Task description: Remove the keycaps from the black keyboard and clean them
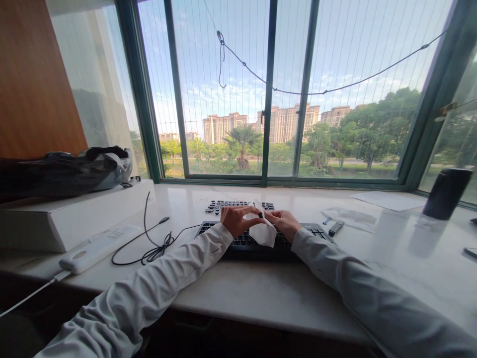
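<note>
A small black keycap [260, 215] is pinched between the thumb and finger of my left hand [236, 220]. My right hand [283, 223] is closed on a white wipe [264, 235], which hangs down between the two hands beside the keycap. Below both hands lies a black keyboard [244, 241], partly covered by the wipe and my fingers. Loose keycaps [219, 206] are spread in rows on the white surface behind the keyboard.
Left are a coiled black cable [158, 252], a white power strip [97, 251] and a white box [63, 223] under a dark bag [67, 174]. Right are a small black object [336, 228], a blue tool [327, 220], clear plastic [352, 217], paper [387, 200] and a black cylinder [447, 194].
</note>
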`<action>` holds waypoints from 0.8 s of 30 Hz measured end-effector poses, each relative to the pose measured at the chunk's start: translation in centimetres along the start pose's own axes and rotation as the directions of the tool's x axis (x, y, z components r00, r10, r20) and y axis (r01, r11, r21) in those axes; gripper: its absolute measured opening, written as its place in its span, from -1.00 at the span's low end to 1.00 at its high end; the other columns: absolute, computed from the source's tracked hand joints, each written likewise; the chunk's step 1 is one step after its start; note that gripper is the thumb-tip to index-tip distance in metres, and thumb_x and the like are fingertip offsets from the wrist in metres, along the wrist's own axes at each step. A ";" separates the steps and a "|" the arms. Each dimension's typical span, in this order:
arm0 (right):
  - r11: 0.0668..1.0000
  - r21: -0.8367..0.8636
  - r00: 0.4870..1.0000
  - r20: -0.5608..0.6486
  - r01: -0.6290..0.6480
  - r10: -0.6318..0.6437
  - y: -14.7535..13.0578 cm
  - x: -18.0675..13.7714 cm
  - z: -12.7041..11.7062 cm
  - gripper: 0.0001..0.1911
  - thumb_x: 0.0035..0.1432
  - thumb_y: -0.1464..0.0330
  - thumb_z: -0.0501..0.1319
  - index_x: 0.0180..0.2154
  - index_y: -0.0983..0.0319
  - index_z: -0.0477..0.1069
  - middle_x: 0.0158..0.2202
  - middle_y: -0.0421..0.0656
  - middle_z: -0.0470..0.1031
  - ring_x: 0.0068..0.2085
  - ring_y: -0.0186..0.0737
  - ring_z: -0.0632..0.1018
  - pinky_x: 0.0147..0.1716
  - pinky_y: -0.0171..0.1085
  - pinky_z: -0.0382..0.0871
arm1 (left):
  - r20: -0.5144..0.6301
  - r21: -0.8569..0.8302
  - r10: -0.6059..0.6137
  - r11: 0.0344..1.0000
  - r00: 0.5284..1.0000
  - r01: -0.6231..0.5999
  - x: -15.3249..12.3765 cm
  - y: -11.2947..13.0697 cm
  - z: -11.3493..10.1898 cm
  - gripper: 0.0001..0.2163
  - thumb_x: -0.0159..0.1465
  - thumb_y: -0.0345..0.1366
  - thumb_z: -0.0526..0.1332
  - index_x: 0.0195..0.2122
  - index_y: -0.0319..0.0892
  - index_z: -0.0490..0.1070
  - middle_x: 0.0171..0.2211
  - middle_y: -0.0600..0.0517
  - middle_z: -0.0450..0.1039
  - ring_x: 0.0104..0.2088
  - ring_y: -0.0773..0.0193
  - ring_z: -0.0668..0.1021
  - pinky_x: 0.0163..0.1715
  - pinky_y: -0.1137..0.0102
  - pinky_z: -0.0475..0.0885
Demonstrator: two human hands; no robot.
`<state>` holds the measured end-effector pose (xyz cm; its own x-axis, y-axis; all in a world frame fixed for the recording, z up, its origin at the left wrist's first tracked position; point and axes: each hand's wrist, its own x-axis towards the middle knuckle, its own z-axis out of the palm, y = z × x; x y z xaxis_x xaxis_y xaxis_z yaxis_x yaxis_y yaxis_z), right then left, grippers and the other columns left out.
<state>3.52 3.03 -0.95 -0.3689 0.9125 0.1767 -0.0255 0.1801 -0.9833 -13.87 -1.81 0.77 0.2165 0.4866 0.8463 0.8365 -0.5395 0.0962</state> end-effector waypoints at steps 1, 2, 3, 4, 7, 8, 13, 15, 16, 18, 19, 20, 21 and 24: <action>0.999 -0.038 1.000 -0.014 0.016 -0.016 0.0 0.0 0.0 -0.49 -0.27 -0.02 0.33 -0.46 0.32 0.55 -0.59 -0.18 0.48 -0.57 -0.38 0.37 -0.54 -0.34 0.19 | 0.012 0.006 0.002 1.000 1.000 -0.002 0.0 0.0 0.0 -0.66 0.05 0.11 0.21 -0.33 0.00 0.56 -0.41 0.13 0.58 -0.48 0.40 0.55 -0.44 0.50 0.31; 0.997 -0.067 0.999 -0.031 0.028 -0.030 0.0 0.0 0.0 -0.48 -0.25 -0.03 0.32 -0.45 0.32 0.55 -0.59 -0.18 0.48 -0.57 -0.38 0.37 -0.53 -0.34 0.19 | 0.014 0.024 -0.002 1.000 1.000 0.002 0.1 0.0 -0.1 -0.66 0.05 0.12 0.21 -0.34 0.01 0.56 -0.44 0.13 0.58 -0.49 0.40 0.54 -0.45 0.50 0.30; 0.996 -0.077 0.998 -0.054 0.034 -0.038 -0.1 0.0 0.1 -0.47 -0.23 -0.04 0.31 -0.44 0.32 0.55 -0.58 -0.17 0.49 -0.56 -0.37 0.37 -0.52 -0.34 0.20 | 0.003 0.045 -0.014 0.999 1.000 0.013 0.1 0.0 -0.2 -0.66 0.04 0.13 0.21 -0.36 0.02 0.56 -0.46 0.14 0.57 -0.51 0.40 0.53 -0.45 0.50 0.29; 0.997 -0.072 0.996 -0.073 0.039 -0.045 -0.2 -0.1 0.2 -0.46 -0.21 -0.05 0.29 -0.43 0.32 0.55 -0.56 -0.16 0.50 -0.54 -0.36 0.39 -0.51 -0.34 0.22 | 0.001 0.058 -0.016 0.998 1.000 0.016 0.1 -0.1 -0.2 -0.66 0.04 0.13 0.21 -0.37 0.02 0.56 -0.48 0.14 0.56 -0.52 0.39 0.53 -0.46 0.50 0.28; 0.999 0.008 0.996 -0.075 0.044 -0.043 -0.5 -0.3 0.6 -0.42 -0.14 -0.11 0.20 -0.42 0.31 0.55 -0.47 -0.11 0.53 -0.47 -0.33 0.44 -0.48 -0.35 0.24 | 0.001 0.101 -0.071 0.992 0.997 0.071 0.3 -0.2 -0.4 -0.65 0.04 0.13 0.21 -0.39 -0.01 0.55 -0.48 0.12 0.56 -0.53 0.37 0.52 -0.50 0.48 0.24; 0.999 0.035 0.998 -0.057 0.039 -0.037 -0.6 -0.4 0.7 -0.41 -0.14 -0.11 0.20 -0.42 0.31 0.55 -0.45 -0.09 0.53 -0.45 -0.32 0.45 -0.47 -0.35 0.25 | 0.004 0.110 -0.085 0.990 0.996 0.084 0.4 -0.2 -0.5 -0.65 0.04 0.13 0.20 -0.39 -0.01 0.55 -0.47 0.13 0.56 -0.53 0.37 0.52 -0.50 0.47 0.24; 0.999 0.036 0.998 0.061 0.022 -0.024 -0.2 -0.5 0.8 -0.47 -0.24 -0.01 0.32 -0.32 0.27 0.56 -0.41 -0.14 0.55 -0.43 -0.33 0.45 -0.42 -0.35 0.28 | 0.025 0.124 -0.129 0.984 0.991 0.125 0.5 -0.1 -0.3 -0.66 0.02 0.13 0.22 -0.45 -0.03 0.50 -0.49 0.15 0.55 -0.49 0.32 0.54 -0.50 0.46 0.22; 0.999 0.010 0.997 0.067 0.039 -0.039 0.0 -0.5 0.7 -0.47 -0.21 -0.01 0.31 -0.31 0.28 0.56 -0.43 -0.15 0.54 -0.45 -0.34 0.43 -0.44 -0.35 0.26 | 0.035 0.144 -0.135 0.981 0.990 0.128 0.5 0.1 -0.2 -0.65 0.00 0.14 0.22 -0.48 -0.06 0.48 -0.52 0.13 0.54 -0.50 0.29 0.53 -0.51 0.45 0.21; 0.999 -0.006 0.997 0.061 0.052 -0.052 0.0 -0.5 0.7 -0.47 -0.20 -0.01 0.30 -0.31 0.29 0.56 -0.44 -0.16 0.53 -0.46 -0.36 0.42 -0.45 -0.36 0.24 | 0.035 0.160 -0.138 0.978 0.990 0.130 0.5 0.1 -0.2 -0.64 0.01 0.14 0.21 -0.49 -0.07 0.47 -0.54 0.11 0.53 -0.52 0.27 0.53 -0.52 0.45 0.21; 0.997 -0.029 0.996 0.045 0.073 -0.072 -0.1 -0.5 0.6 -0.47 -0.20 0.00 0.30 -0.32 0.30 0.56 -0.47 -0.17 0.52 -0.49 -0.38 0.39 -0.46 -0.36 0.22 | 0.035 0.187 -0.136 0.974 0.990 0.127 0.6 0.2 -0.1 -0.64 0.03 0.13 0.19 -0.49 -0.08 0.45 -0.59 0.09 0.51 -0.54 0.25 0.52 -0.52 0.45 0.21; 0.996 -0.036 0.996 0.037 0.080 -0.079 -0.2 -0.5 0.5 -0.47 -0.20 0.00 0.30 -0.32 0.31 0.56 -0.47 -0.17 0.52 -0.49 -0.38 0.39 -0.45 -0.36 0.22 | 0.040 0.192 -0.129 0.974 0.991 0.119 0.6 0.2 -0.1 -0.64 0.04 0.12 0.18 -0.48 -0.09 0.45 -0.60 0.09 0.50 -0.54 0.25 0.52 -0.52 0.45 0.21; 0.996 -0.043 0.996 0.026 0.084 -0.083 -0.3 -0.5 0.5 -0.47 -0.21 0.00 0.31 -0.33 0.31 0.56 -0.48 -0.17 0.52 -0.48 -0.38 0.39 -0.44 -0.36 0.22 | 0.049 0.189 -0.120 0.976 0.992 0.109 0.6 0.2 -0.1 -0.64 0.06 0.12 0.17 -0.47 -0.09 0.45 -0.60 0.09 0.49 -0.55 0.26 0.52 -0.53 0.45 0.20; 0.995 -0.050 0.996 0.011 0.086 -0.085 -0.4 -0.5 0.4 -0.47 -0.21 0.00 0.31 -0.33 0.31 0.56 -0.48 -0.18 0.52 -0.48 -0.37 0.39 -0.43 -0.35 0.22 | 0.062 0.181 -0.110 0.979 0.992 0.097 0.5 0.1 -0.1 -0.65 0.08 0.11 0.16 -0.45 -0.08 0.45 -0.60 0.10 0.49 -0.55 0.27 0.52 -0.53 0.46 0.20; 0.991 -0.086 0.995 -0.015 0.100 -0.102 -0.4 -0.3 0.0 -0.48 -0.20 0.00 0.30 -0.35 0.31 0.56 -0.49 -0.18 0.51 -0.47 -0.36 0.40 -0.41 -0.34 0.24 | 0.100 0.145 -0.076 0.988 0.992 0.061 0.5 -0.3 -0.1 -0.67 0.14 0.07 0.12 -0.38 -0.08 0.46 -0.57 0.11 0.50 -0.57 0.31 0.51 -0.54 0.47 0.19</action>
<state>3.60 2.70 -0.64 -0.3502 0.8950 0.2765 0.0178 0.3015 -0.9533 -14.05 -1.52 1.22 0.2021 0.5924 0.7799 0.9121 -0.4038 0.0704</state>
